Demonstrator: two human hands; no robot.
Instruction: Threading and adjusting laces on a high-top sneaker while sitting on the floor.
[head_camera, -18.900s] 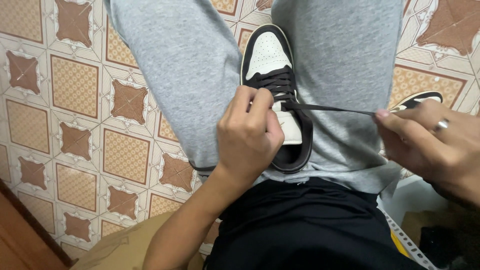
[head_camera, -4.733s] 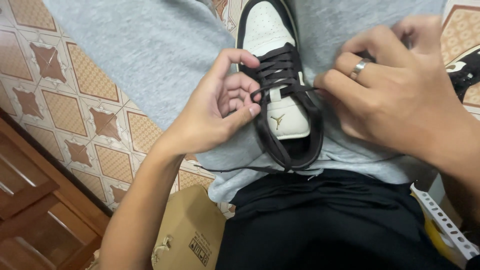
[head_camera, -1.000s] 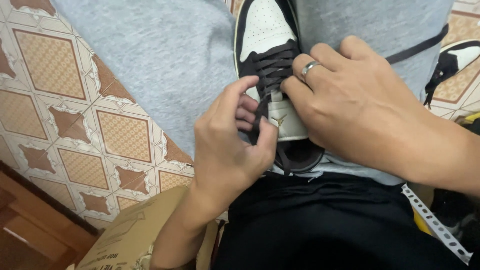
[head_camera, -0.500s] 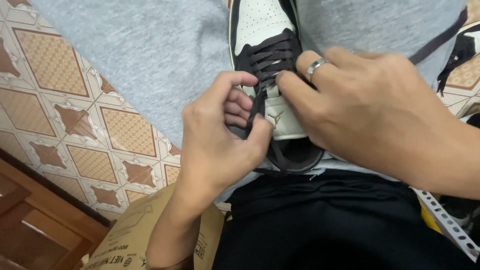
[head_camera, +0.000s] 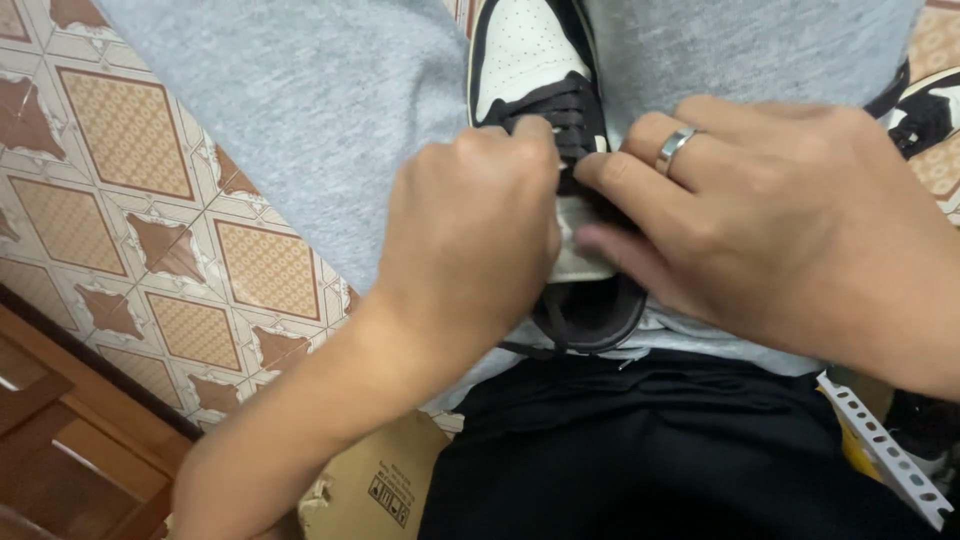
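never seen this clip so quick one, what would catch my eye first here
Two bare hands meet at top centre over a black and white sneaker wedged between grey-trousered legs: the left hand and the right hand, which wears a silver ring, pinch its black laces. To the left lies a brown patterned tile floor; a cardboard box sits bottom centre.

The floor (head_camera: 150, 200) has brown and tan diamond tiles. Brown wooden furniture (head_camera: 60, 440) stands at the floor's bottom left corner.

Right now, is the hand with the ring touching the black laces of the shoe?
Touching. The head view shows the right hand with fingertips pressed onto the black laces of the shoe.
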